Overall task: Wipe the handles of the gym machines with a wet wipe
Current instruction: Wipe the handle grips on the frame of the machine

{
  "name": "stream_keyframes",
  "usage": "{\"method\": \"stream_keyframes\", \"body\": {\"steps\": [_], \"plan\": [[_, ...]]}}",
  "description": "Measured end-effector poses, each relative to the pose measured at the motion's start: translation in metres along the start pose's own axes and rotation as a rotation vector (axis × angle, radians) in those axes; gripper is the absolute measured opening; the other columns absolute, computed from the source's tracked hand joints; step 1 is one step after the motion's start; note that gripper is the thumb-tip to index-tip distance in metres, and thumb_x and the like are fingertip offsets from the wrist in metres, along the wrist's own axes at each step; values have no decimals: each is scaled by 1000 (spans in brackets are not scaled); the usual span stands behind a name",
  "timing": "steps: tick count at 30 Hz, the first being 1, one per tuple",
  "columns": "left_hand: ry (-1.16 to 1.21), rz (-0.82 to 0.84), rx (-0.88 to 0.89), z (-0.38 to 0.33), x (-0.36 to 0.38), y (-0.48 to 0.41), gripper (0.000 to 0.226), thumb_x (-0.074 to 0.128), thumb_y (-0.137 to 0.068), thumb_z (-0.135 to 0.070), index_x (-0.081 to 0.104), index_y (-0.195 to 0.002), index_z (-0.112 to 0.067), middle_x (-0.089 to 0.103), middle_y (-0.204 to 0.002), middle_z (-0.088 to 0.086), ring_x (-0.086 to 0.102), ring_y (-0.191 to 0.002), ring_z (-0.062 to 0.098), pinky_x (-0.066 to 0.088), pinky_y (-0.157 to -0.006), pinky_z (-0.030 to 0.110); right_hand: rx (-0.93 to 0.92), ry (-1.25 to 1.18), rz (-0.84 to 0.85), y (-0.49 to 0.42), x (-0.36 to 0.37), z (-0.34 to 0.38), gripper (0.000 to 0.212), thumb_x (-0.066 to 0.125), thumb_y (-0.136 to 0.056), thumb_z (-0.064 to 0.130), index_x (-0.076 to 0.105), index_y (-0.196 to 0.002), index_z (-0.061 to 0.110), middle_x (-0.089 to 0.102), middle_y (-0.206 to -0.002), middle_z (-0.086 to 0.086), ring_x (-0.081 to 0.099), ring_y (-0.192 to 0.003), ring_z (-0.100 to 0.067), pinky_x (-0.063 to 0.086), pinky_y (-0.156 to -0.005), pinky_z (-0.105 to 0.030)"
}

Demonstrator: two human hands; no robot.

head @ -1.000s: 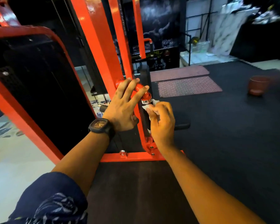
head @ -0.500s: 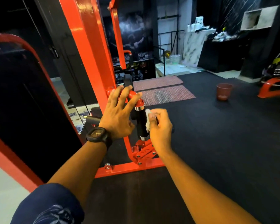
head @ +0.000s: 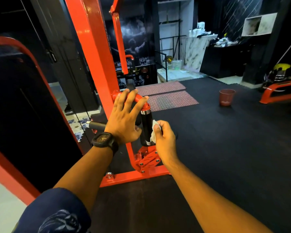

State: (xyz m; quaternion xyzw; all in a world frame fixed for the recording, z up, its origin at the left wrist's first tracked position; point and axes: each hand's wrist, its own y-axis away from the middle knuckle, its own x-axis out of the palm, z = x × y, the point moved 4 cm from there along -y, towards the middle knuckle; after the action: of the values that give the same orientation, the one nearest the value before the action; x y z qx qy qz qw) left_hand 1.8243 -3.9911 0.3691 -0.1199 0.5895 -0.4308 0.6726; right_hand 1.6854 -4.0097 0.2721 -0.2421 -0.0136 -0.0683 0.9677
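R hand (head: 164, 137) presses wipe (head: 153, 134) on handle (head: 146, 127) (black).

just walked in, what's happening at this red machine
A person is cleaning a red gym machine. The left hand rests with spread fingers on the red curved bar above the black handle. The right hand pinches a white wet wipe against the handle's right side, toward its lower end.

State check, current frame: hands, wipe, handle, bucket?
left hand: open, fingers spread, resting on red bar
right hand: pinches wet wipe
wet wipe: crumpled, pressed against black handle
black handle: upright, wipe touching its right side
red bucket: upright on floor, contents not visible
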Motion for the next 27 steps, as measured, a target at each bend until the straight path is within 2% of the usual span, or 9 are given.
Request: {"method": "stream_keyframes", "body": {"steps": [2, 4, 6, 9, 13, 18, 22, 25, 27], "plan": [[-3, -2, -6, 0, -1, 1, 99, 64, -58, -29, 33, -151, -17, 29, -156, 19, 20, -146, 46, 18, -119, 60, -30, 10, -10, -5, 1, 8, 12, 52, -103, 22, 57, -95, 30, 56, -71, 10, 53, -62, -5, 49, -64, -41], [-3, -1, -12, -1, -1, 1, 99, 66, -59, -29, 32, -151, -18, 27, -157, 18, 18, -147, 45, 17, -119, 59, -54, 12, -9, -17, 4, 18, 13, 51, -101, 25, 56, -96, 36, 57, -72, 14, 53, -64, -6, 47, -62, -36], [-4, 13, -14, 0, 0, 0, 101, 68, -58, -29, 31, -151, -19, 27, -157, 17, 17, -148, 44, 17, -120, 59, -59, 48, 0, -14, 1, 13, 14, 51, -102, 22, 63, -106, 28, 63, -81, 13, 59, -71, -6, 51, -69, -35], [-16, 23, -18, 1, 3, 0, 104, 70, -56, -30, 30, -152, -19, 26, -158, 17, 17, -148, 44, 13, -121, 57, 39, 74, 48, 2, -5, -7, 19, 53, -102, 18, 69, -112, 15, 71, -94, 3, 67, -87, -12, 55, -84, -40], [-11, 17, -17, 2, 2, 0, 102, 67, -58, -31, 29, -152, -20, 27, -157, 18, 17, -148, 44, 16, -120, 59, 21, 30, -7, -12, 0, 12, 17, 54, -101, 13, 70, -108, 13, 73, -95, 2, 69, -90, -12, 54, -84, -33], [-14, 25, -10, 2, 2, 1, 107, 74, -55, -30, 28, -152, -20, 26, -158, 17, 15, -148, 43, 18, -119, 60, 108, 68, -48, 9, -3, -5, 12, 56, -101, 19, 67, -105, 17, 71, -94, 4, 67, -89, -10, 54, -85, -46], [-6, 21, -5, 2, 1, 3, 108, 72, -54, -27, 28, -153, -20, 25, -159, 17, 14, -148, 43, 16, -121, 58, -233, 35, -191, 3, -1, 42, 7, 66, -95, 11, 70, -100, 10, 70, -98, 3, 66, -94, -7, 52, -85, -24], [11, 41, 10, 4, -2, 1, 108, 68, -55, -24, 28, -154, -20, 25, -160, 15, 14, -149, 42, 14, -122, 55, -478, 232, -115, 7, 0, 38, 13, 71, -89, 3, 73, -101, 7, 60, -107, -7, 60, -104, -18, 47, -93, -25], [18, 52, 22, 6, -4, 1, 106, 65, -55, -23, 29, -155, -20, 25, -160, 14, 15, -149, 40, 15, -121, 53, -525, 379, 16, 12, -1, 22, 17, 68, -90, 4, 75, -103, 12, 59, -104, -8, 54, -99, -17, 47, -86, -27]]}}
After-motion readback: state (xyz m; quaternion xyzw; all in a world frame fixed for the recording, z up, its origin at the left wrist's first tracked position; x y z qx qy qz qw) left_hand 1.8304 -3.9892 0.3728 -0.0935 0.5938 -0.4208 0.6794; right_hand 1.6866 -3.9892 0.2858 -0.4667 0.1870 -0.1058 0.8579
